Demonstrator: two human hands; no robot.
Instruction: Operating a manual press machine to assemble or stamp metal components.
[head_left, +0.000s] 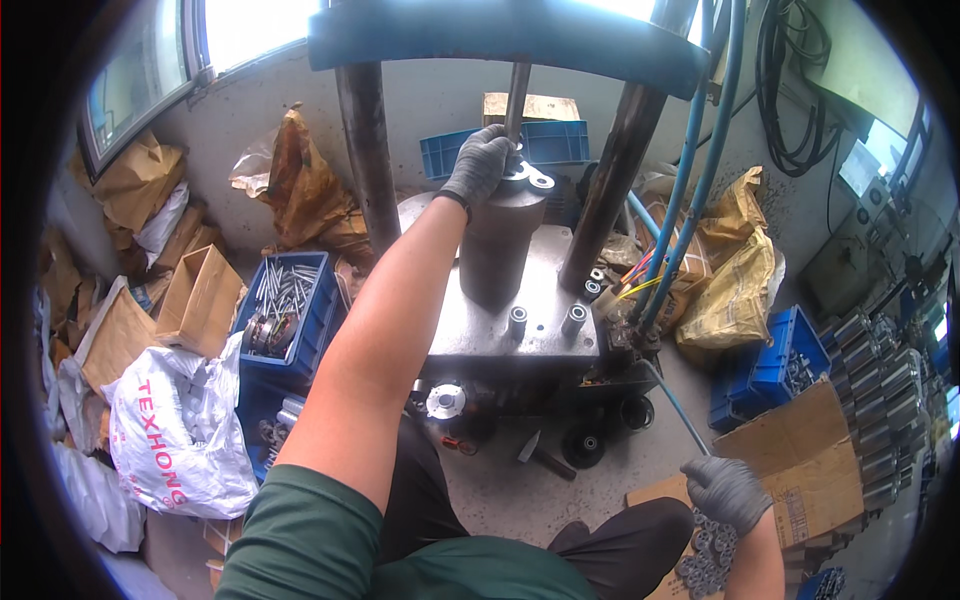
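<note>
— Where is the flat metal part [528, 176]?

— On top of the dark steel cylinder [500, 245], which stands upright on the press table [520, 330], between the two columns [365, 150] and under the vertical rod [517, 95].

— And the hands?

— The left hand [480, 162], in a grey glove, is curled over the flat metal part at the cylinder's top edge, fingers closed on it. The right hand [727, 490], also gloved, hangs low over a heap of small metal rings [706, 555] lying on cardboard [800, 450]; its fingers are bent, but I cannot tell whether they grip anything.

— What's around the press?

— Two bolts [546, 320] stand on the plate in front of the cylinder. A blue crate of metal pins [285, 300] sits to the left, beside a white sack [175, 440]. Blue hoses [690, 170] run down on the right.
</note>
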